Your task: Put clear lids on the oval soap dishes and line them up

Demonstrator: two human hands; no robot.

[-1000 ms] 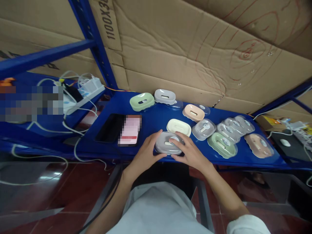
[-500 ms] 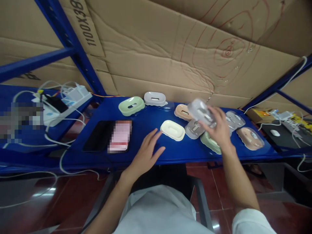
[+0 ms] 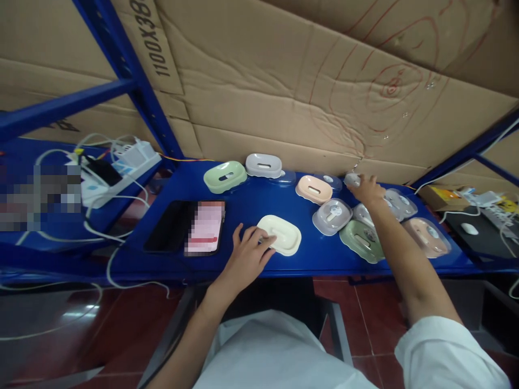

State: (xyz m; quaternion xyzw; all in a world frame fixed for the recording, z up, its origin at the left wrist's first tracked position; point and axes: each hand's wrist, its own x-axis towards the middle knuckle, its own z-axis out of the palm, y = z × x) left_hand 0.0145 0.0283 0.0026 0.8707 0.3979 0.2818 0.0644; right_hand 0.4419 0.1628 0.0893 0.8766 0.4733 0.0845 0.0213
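My left hand (image 3: 252,247) has its fingertips and thumb closed on the left end of a cream oval soap dish (image 3: 288,237) near the table's front edge. Farther back, my right hand (image 3: 367,190) grips a clear plastic lid (image 3: 352,179) close to the cardboard; its fingers partly cover the lid. Just in front of that hand lie a lidded grey soap dish (image 3: 332,217) and a lidded green soap dish (image 3: 360,242). A peach soap dish (image 3: 313,189) sits left of the right hand, with another clear lid (image 3: 331,182) behind it.
At the back left stand a green soap dish (image 3: 225,177) and a white-grey one (image 3: 263,165). A phone (image 3: 205,228) lies left of my left hand. Right of my right forearm is a lidded brownish dish (image 3: 427,237). Cardboard (image 3: 259,92) walls the table's back.
My right hand has carried the clear lid back and right, toward the cardboard. My left hand has closed on the cream soap dish, which has shifted left and toward me.
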